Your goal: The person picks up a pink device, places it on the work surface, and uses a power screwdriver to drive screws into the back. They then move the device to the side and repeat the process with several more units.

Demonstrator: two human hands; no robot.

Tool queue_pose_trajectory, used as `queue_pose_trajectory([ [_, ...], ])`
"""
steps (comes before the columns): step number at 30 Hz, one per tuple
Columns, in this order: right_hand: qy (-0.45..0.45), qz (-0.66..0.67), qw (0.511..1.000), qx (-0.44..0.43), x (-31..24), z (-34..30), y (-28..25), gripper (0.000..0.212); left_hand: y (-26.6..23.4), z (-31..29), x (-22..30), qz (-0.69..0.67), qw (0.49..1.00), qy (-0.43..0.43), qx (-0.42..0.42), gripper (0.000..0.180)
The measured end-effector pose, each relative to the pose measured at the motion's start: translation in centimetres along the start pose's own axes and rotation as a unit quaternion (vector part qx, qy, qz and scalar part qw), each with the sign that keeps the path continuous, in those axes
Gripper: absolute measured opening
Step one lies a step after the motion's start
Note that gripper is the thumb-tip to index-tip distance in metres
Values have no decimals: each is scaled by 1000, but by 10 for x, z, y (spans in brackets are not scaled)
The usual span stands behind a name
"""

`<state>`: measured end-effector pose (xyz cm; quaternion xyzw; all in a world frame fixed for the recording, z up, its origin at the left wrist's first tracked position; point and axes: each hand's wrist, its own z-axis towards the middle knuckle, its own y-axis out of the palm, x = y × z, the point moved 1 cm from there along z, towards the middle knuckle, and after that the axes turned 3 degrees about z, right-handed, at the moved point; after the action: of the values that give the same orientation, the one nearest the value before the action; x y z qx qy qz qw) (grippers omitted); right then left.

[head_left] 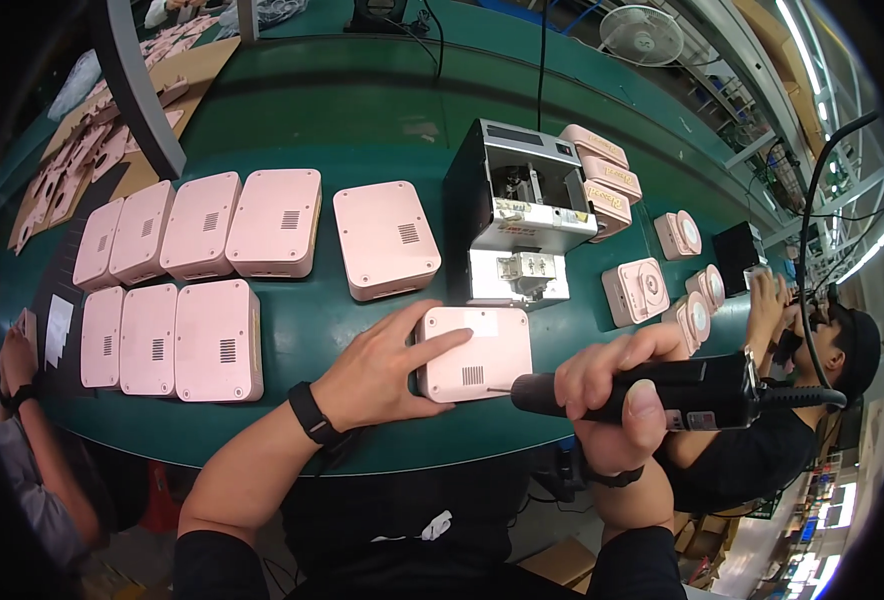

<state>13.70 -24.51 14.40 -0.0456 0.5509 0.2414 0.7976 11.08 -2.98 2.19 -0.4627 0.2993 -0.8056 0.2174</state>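
The left hand (374,370) holds the pink box (497,352) by its left side, at the centre of the frame. The right hand (617,408) is closed around a black electric screwdriver (702,388), its bit near the box's lower edge. Above stands a black-and-silver machine (474,175); further pink boxes (274,218) are at left.

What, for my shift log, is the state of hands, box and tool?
Left hand clasping pink box at its left end. Right hand gripping black screwdriver, bit by box's near edge. Machine just beyond; nothing visibly blocking bit.
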Motion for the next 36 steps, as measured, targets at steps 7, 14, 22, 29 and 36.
queue_pose_trajectory([
  [7,14,7,1000,1,5,-1,0,36,0,1,0,-2,1000,-6,8,78],
  [14,26,-23,999,-14,1,0,6,37,-3,3,0,-5,1000,-22,5,78],
  [22,-86,31,996,20,-11,44,-10,29,-7,0,4,15,999,-27,-11,77],
  [29,-75,-28,994,76,9,98,-29,24,-5,0,4,21,999,-26,-13,77],
  [36,-3,15,998,68,-2,53,-38,25,-8,2,7,6,999,-35,-15,75],
])
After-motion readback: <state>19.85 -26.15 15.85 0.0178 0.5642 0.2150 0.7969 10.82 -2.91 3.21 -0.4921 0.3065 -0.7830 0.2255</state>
